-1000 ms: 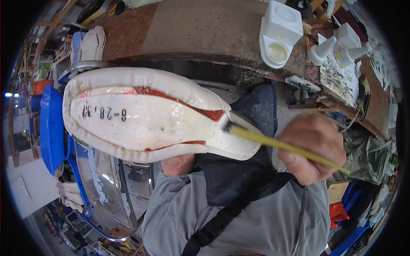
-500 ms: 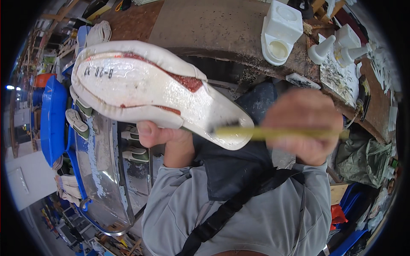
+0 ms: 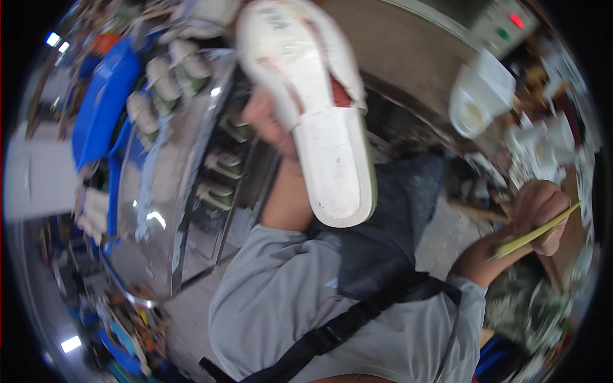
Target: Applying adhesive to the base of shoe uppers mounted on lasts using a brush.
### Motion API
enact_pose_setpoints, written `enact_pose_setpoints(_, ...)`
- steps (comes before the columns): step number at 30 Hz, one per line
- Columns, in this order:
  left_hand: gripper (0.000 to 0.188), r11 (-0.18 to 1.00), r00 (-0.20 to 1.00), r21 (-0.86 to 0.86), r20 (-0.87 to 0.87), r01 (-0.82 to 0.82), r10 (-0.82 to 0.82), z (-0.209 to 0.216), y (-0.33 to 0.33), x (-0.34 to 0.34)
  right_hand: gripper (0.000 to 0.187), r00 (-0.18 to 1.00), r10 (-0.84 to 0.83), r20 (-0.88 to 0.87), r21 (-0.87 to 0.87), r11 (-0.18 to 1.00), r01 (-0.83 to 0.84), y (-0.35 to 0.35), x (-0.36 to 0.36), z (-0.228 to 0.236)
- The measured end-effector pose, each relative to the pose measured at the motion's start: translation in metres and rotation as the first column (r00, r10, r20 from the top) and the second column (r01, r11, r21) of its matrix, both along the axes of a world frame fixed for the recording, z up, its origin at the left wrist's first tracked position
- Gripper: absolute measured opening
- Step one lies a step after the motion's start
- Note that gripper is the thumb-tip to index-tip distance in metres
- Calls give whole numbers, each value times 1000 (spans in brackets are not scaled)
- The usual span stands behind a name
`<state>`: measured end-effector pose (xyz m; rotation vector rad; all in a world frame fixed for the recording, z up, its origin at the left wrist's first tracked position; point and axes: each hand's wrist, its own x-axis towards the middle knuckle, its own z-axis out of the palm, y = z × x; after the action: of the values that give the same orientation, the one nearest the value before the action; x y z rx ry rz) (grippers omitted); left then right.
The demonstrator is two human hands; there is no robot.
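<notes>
Bottom side up, a white shoe (image 3: pixel 337 163) with green along one edge is held out over my lap. Its underside is whitish, and dark red patches show beneath the folded upper edge. My left hand (image 3: pixel 269 121) is closed round the shoe's left side at the middle; most of its fingers are hidden behind it. Off to the right, my right hand (image 3: pixel 541 214) is closed on a thin brush (image 3: pixel 530 239) with a yellow handle. Its dark tip points down and left, well apart from the shoe.
A metal rack (image 3: pixel 175 179) with several white-and-green shoes (image 3: pixel 221 164) stands at left, beside a blue tray (image 3: pixel 105 105). On the workbench (image 3: pixel 408 54) sits a white plastic container (image 3: pixel 483 92). White bottles (image 3: pixel 546 143) are farther right. A control box (image 3: pixel 504 25) shows a red light.
The shoe has turned more upright and moved away from the brush. My right hand has drawn the brush off the sole and out to the right. The whole view has swung too.
</notes>
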<state>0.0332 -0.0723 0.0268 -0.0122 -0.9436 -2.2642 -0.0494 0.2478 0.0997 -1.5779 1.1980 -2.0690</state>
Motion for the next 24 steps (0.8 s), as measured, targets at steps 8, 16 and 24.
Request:
enact_pose_setpoints(8, 66, 948, 934, 166, -282, 272, -219, -3, -52, 74, 26, 789, -176, 589, 157, 982, 103, -25, -30, -100)
enact_pose_setpoints(16, 61, 999, 897, 22, 440, -47, 33, -144, -97, 242, 18, 690, -261, 675, 301, 951, 65, -101, -33, -114)
enact_pose_setpoints(24, 48, 785, 474, -21, 787, -619, 395, -276, -142, 447, 16, 771, -274, 575, 486, 872, -53, -157, -3, -124)
